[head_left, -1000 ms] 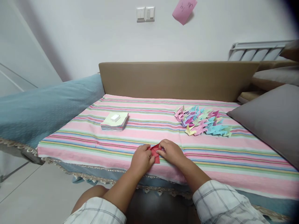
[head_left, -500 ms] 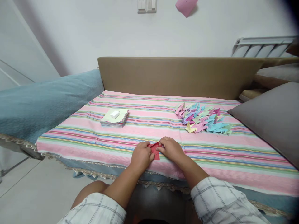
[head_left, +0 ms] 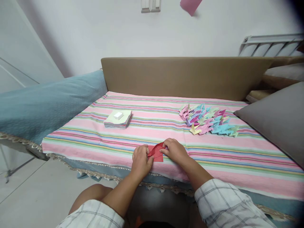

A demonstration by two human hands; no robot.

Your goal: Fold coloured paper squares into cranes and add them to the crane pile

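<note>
A partly folded sheet of red origami paper (head_left: 157, 155) lies on the striped cloth (head_left: 118, 144) near its front edge. Its upper flap is lifted and creased between my hands. My left hand (head_left: 142, 160) is closed on the left side of the paper, thumb pressing near the lower part. With thumb and finger, my right hand (head_left: 174, 150) pinches the raised flap at the upper right. Beyond my right hand sits a cluster of folded paper cranes (head_left: 209, 120) in pink, blue, green, purple and yellow.
A stack of square paper (head_left: 118, 122) with a small white block (head_left: 118, 115) on top stands at the back left. A grey cushion (head_left: 275, 120) is on the right. Behind the cloth rises a brown backrest (head_left: 178, 77); a blue-covered armrest (head_left: 59, 101) bounds the left.
My left hand has shifted slightly left on the red paper. More of the paper shows now, and its upper flap stands more open between my hands. The view has moved a little.
</note>
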